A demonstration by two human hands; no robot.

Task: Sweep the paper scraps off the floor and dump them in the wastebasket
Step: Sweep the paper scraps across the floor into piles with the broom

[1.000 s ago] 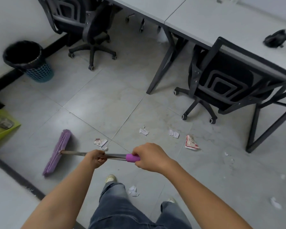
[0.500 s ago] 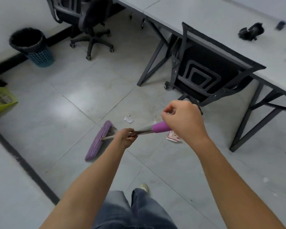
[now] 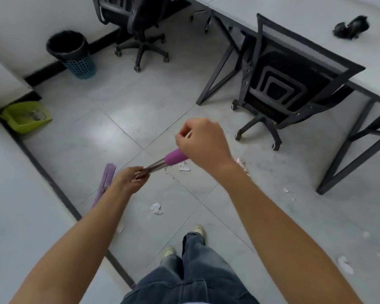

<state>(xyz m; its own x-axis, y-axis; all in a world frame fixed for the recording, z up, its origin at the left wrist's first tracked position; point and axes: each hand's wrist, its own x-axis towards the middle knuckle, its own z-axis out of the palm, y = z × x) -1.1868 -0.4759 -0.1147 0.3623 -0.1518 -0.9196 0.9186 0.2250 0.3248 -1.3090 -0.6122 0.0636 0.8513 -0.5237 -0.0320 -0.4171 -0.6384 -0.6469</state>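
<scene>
On the floor [image 3: 119, 102], paper scraps [image 3: 156, 208] are lying while the left hand [image 3: 130, 179] and right hand [image 3: 203, 144] are gripping the purple broom [image 3: 160, 164].

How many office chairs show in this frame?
2: one office chair at top centre beside the wastebasket, another at right, tucked against the desk. None appears hidden.

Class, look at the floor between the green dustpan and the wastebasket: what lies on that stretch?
In the head view, only bare grey tile separates the green dustpan from the wastebasket; no paper scraps lie there.
</scene>
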